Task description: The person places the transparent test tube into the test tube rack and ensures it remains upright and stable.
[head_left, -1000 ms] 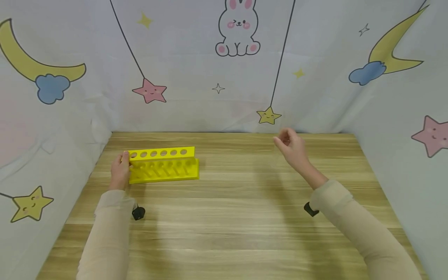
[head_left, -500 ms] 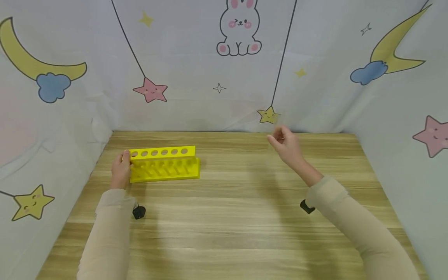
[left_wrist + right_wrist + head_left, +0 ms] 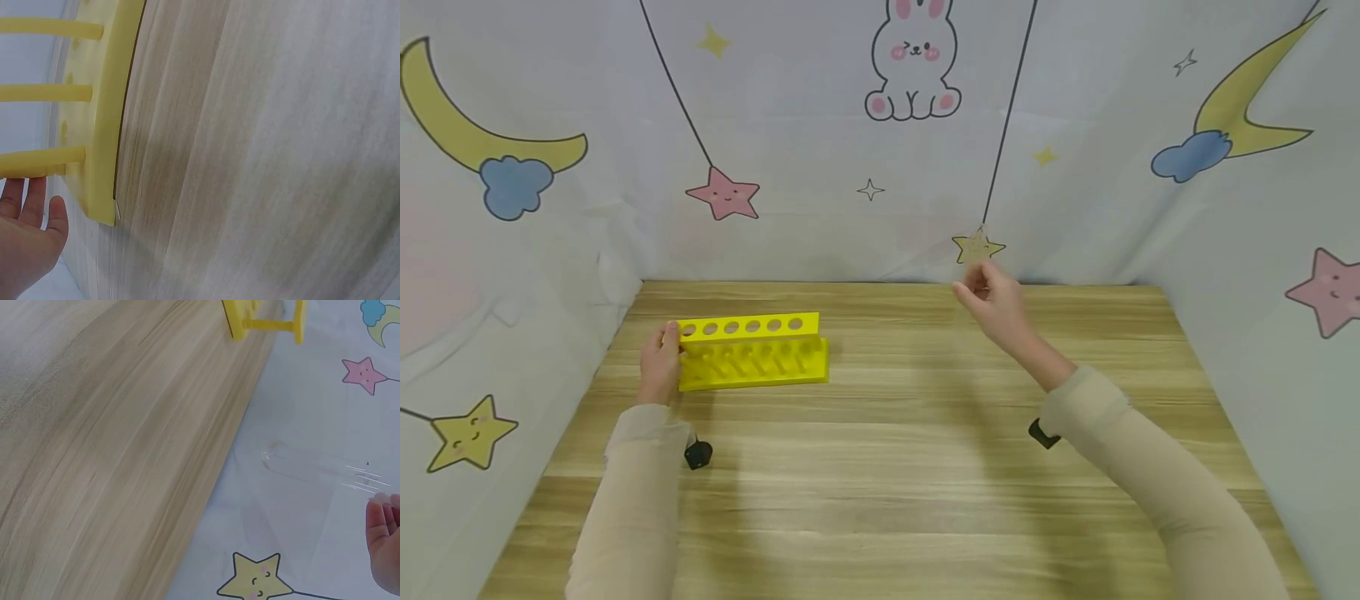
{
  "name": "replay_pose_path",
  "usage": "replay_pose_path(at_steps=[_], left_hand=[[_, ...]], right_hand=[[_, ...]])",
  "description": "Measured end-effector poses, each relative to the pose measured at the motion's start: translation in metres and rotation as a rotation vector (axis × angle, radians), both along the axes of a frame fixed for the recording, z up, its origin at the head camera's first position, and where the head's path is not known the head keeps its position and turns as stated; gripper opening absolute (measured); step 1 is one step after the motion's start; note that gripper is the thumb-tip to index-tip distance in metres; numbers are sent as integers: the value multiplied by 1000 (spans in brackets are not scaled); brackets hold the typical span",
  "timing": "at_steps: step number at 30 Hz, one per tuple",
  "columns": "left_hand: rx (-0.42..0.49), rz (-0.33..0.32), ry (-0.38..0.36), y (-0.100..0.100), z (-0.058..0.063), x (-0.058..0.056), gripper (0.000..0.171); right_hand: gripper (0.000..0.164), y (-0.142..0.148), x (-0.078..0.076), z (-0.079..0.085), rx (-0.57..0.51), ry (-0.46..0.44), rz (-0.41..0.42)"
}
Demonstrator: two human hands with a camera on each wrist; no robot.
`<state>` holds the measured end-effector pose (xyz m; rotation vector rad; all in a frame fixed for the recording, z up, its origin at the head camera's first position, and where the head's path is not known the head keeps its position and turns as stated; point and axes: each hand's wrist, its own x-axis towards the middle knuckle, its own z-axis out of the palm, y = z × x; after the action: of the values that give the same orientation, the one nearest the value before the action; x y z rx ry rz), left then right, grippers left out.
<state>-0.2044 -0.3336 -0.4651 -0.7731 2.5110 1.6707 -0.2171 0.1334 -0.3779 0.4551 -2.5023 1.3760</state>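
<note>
A yellow test tube rack (image 3: pixel 752 364), its upper plate pierced by a row of round holes, stands on the left part of the table. My left hand (image 3: pixel 659 365) holds its left end; in the left wrist view the fingers (image 3: pixel 32 199) meet the rack's edge beside an upright post (image 3: pixel 44 92). Raised over the table's far right, my right hand (image 3: pixel 996 310) pinches a clear test tube (image 3: pixel 312 469) near its upper end. The tube's rounded end points down toward the table in the right wrist view. Against the pale cloth it shows only faintly.
A wooden table (image 3: pixel 880 467) spans the space below both hands. White cloth (image 3: pixel 820 150) printed with a rabbit, stars and moons closes in the back and sides. A black wrist camera (image 3: pixel 697 454) sits below the left sleeve, another black camera (image 3: pixel 1043 433) below the right.
My right hand has moved left and slightly up with the test tube, toward the rack. My left hand and the rack have stayed in place.
</note>
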Motion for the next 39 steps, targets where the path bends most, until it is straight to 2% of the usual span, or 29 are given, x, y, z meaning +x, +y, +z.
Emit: replay_pose_path(at_steps=[15,24,31,39], left_hand=[[-3,-7,13,-1,-4,-1,66],[-13,-4,5,-2,-4,-1,68],[4,-2,-4,-2,-4,-1,69],[14,-2,-5,-3,-5,-2,70]], right_hand=[[18,-22,-3,-1,-34,-64,38],[19,-35,-7,-2,-34,-71,82],[18,-43,-8,4,-27,-43,117],[18,-50,-12,0,14,-16,127]])
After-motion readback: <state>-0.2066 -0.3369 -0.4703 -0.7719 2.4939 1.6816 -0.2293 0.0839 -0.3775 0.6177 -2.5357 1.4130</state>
